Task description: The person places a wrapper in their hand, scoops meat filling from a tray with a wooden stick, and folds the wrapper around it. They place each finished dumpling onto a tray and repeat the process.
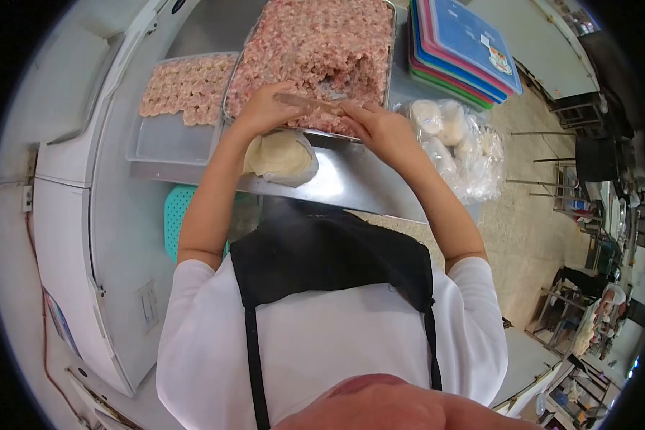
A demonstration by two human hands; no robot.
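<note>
1. Hands met over the near edge of the metal tray [393,50] of pink minced filling [315,36], at the far side of the steel counter [351,183].
2. The right hand [381,130] had its fingers closed round one end of a flat, pale spatula [309,104], thumb on top.
3. The left hand [265,109] was curled into a loose cup with its back to the camera. Whether anything lay in the palm could not be told.
4. The spatula lay nearly level. Its long axis ran across the body, and its free end pointed from the right hand towards the left and touched or came just beside the cupped fingers.
5. Judging by that pose, the work was loading filling with the blade. It would go best with a small, even scoop, the blade kept flat so nothing slid off, and the cup held low over the tray so that strays fell back in.
6. A stack of round dough wrappers [283,154] sat just below the left wrist, near the counter's front edge.
7. Formed pieces [186,86] filled the far half of a clear tray [168,140] to the left.
8. A plastic bag of more wrappers [455,140] lay to the right.
</note>
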